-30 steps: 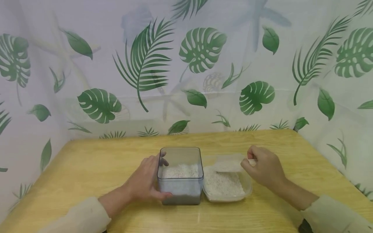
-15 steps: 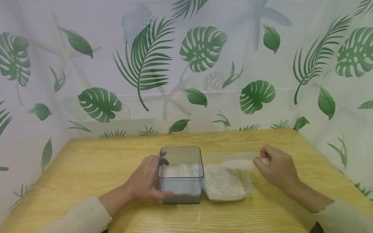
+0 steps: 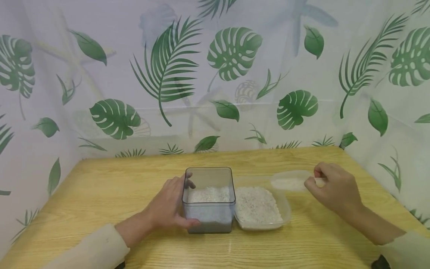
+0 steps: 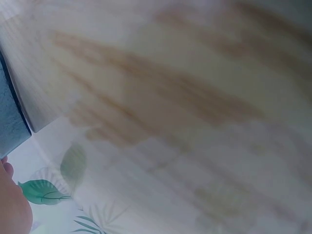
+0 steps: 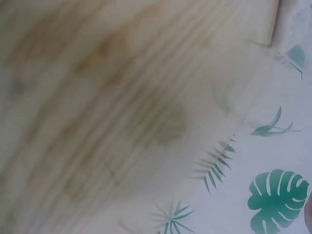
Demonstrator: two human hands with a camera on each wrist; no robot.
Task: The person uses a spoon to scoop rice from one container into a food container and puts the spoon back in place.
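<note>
Two tubs of rice are sitting unlabelled: left hand point(image 3: 168, 207) is gripping the tall tub point(image 3: 208, 200), right hand point(image 3: 336, 190) pinching a scoop point(image 3: 290, 182) beside the low tub point(image 3: 260, 207).

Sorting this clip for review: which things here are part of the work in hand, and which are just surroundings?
In use:
left hand gripping the grey tub of white grains
right hand pinching a clear scoop with grains in it
shallow clear tray of grains

Surroundings:
wooden table
leaf-print curtain
</note>
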